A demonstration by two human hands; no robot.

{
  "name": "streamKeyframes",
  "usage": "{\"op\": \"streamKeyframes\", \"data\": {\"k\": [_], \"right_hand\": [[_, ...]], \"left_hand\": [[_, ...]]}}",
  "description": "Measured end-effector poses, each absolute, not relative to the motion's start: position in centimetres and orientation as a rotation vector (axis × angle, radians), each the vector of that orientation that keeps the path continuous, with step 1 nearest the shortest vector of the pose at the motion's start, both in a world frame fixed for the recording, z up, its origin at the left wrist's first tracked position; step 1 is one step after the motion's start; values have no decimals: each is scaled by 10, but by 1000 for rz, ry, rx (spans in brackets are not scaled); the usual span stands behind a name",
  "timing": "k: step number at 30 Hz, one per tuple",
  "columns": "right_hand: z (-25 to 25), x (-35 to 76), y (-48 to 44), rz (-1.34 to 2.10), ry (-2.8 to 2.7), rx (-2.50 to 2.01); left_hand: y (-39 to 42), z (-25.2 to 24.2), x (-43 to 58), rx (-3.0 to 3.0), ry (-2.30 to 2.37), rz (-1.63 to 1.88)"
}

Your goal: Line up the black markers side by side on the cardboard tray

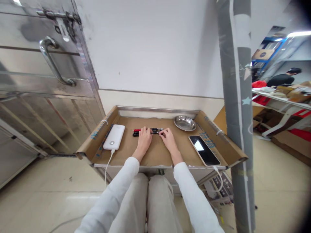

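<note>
Several pens (155,129) with black and red barrels lie side by side across the middle of the cardboard-lined table. My left hand (144,139) rests over them, its fingers curled down around the black pen nearest me; the red end of another pen shows to its left. At the right tips of the pens, my right hand (168,139) pinches the end of that same black pen between thumb and forefinger. Fingers partly cover the barrels.
A white power bank (114,137) with a cable lies on the left. To the right are a round steel dish (185,123) and a phone (204,150) on a cable. Raised cardboard edges (220,139) flank the table; a wrapped grey pole (240,113) stands beside it. A person sits far right.
</note>
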State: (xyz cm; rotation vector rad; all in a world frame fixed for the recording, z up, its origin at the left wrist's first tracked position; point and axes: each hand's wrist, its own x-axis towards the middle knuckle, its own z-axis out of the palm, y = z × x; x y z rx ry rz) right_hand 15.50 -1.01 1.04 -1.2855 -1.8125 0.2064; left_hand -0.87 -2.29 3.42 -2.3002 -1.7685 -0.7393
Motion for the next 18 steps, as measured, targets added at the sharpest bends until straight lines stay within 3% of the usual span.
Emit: {"op": "streamKeyframes", "data": {"k": [9,15,18], "right_hand": [[14,154,-19,131,-1854,-1385],[20,147,-24,399,-1704,-1249],[21,144,-25,629,-1621,-1187]], "left_hand": [[-49,34,-41,-1969,-2030,-747],[-59,30,-54,-2279,-1886,-678],[-61,28,-44,-2547,-1787,-925]]}}
